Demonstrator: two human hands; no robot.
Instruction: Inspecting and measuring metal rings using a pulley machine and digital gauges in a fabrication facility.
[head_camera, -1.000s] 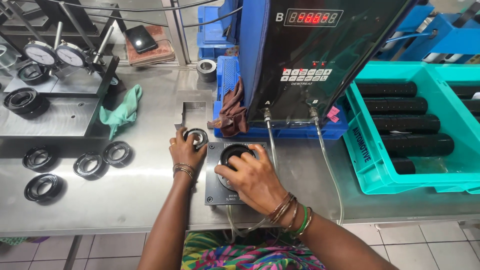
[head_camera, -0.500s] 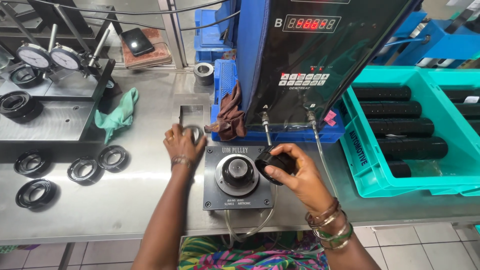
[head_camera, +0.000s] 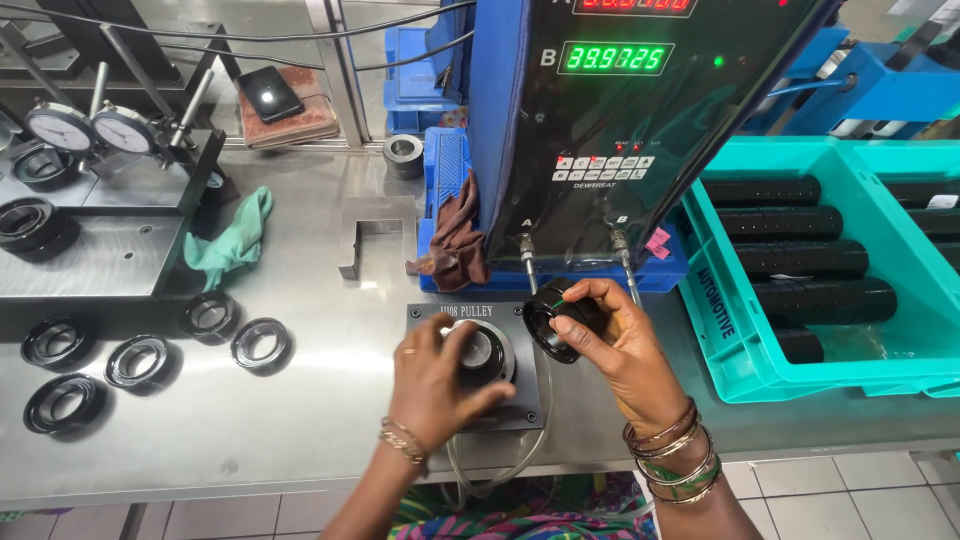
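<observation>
**Two hands at the gauge fixture, one black ring lifted off it**

Two things sit close together in the lower middle of the frame: the grey gauge fixture plate (head_camera: 470, 375) and the black pulley ring (head_camera: 556, 318). The right hand (head_camera: 610, 345) holds the ring clamped between thumb and fingers, lifted just to the right of the plate and a little above it. The ring is tilted, so its open bore faces left and down, toward the round post of the fixture (head_camera: 483, 350). Its axis is therefore not yet upright.

The left hand (head_camera: 435, 380) rests on the post, fingers curled over its left side (it holds nothing that I can see, only touches the post). It is the nearer hand to the post, but the right hand is the one with the ring, and the ring lies to the right of the left hand, almost touching its fingertips.

Room for moving is narrow at the top: two probe cables (head_camera: 527, 262) come down from the black readout unit (head_camera: 630, 130) just above the ring. To the right stands the teal crate (head_camera: 745, 350) with black sleeves, near the wrist. To the left, the steel table (head_camera: 300, 420) has more black rings (head_camera: 260, 343), well apart from both hands.
</observation>
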